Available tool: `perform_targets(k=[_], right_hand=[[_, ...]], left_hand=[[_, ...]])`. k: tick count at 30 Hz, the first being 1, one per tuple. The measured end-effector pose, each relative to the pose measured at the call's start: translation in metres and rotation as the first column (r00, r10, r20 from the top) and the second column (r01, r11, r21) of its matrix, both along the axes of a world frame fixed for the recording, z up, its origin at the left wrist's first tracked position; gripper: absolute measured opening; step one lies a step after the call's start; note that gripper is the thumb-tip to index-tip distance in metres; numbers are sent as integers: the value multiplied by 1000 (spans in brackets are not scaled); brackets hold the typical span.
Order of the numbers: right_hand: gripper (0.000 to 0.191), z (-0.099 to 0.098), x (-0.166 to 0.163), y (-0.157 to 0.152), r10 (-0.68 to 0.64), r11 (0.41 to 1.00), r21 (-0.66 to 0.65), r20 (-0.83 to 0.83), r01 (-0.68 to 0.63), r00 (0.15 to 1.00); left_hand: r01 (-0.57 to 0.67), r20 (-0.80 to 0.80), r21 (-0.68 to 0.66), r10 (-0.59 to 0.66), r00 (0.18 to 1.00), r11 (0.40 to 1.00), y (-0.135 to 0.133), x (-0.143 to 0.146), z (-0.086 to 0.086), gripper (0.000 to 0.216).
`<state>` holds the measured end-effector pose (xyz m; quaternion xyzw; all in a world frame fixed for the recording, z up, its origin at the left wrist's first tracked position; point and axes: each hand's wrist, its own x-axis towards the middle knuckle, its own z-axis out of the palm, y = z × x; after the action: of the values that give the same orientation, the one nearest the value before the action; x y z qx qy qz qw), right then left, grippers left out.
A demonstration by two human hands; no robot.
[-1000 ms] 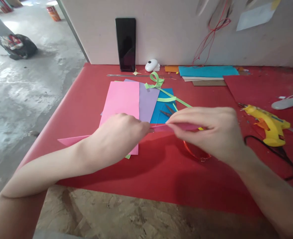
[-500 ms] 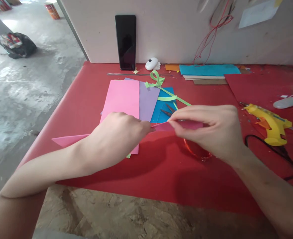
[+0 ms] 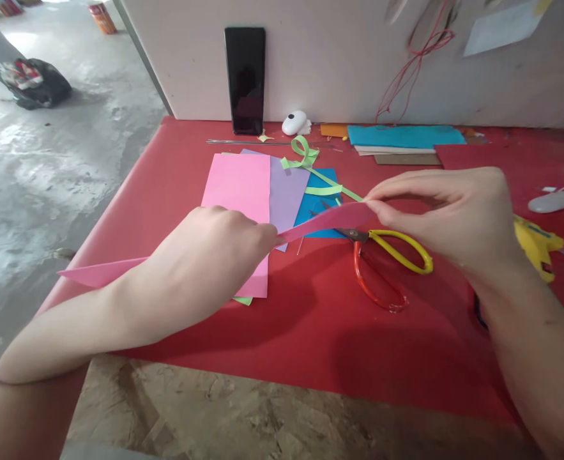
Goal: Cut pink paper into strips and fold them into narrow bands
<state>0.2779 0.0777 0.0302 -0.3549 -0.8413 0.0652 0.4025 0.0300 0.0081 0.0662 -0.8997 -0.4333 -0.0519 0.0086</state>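
Note:
A long pink paper strip (image 3: 327, 221) stretches between both my hands above the red table cover (image 3: 310, 319). My left hand (image 3: 214, 255) is closed around the strip near its middle, and the strip's left end (image 3: 97, 273) sticks out past my forearm. My right hand (image 3: 454, 214) pinches the strip's right end between thumb and fingers. Below the strip lie scissors (image 3: 387, 265) with one yellow and one red handle loop, their blades pointing toward the blue sheet (image 3: 317, 201).
Pink sheet (image 3: 238, 191) and lilac sheet (image 3: 286, 191) lie overlapped behind my left hand, with curled green strips (image 3: 310, 163). A phone (image 3: 246, 80) leans on the wall. A yellow glue gun (image 3: 538, 243) lies right. Stacked papers (image 3: 403, 137) sit at the back.
My right hand has lifted and moved right, drawing the pink strip out longer between my hands. The scissors, hidden under that hand before, now show.

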Motion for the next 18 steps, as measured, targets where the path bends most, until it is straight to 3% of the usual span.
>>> perform_targets(k=[3,9,14,18], right_hand=[[15,3,-11,-11,48,996,69,60,-52,997],[11,8,-14,-18,-50,985,167,113,30,992],[15,8,-27,-37,117,991,51,100,-122,988],[18,5,-41,-56,177,984,10,95,-178,980]], left_hand=[[-10,-127,15,12,992,1000,-3,3,0,24],[-19,-140,66,28,990,998,-5,6,0,20],[30,-110,76,-22,994,997,-6,10,-5,19],[116,-24,121,-114,993,986,-11,15,-13,23]])
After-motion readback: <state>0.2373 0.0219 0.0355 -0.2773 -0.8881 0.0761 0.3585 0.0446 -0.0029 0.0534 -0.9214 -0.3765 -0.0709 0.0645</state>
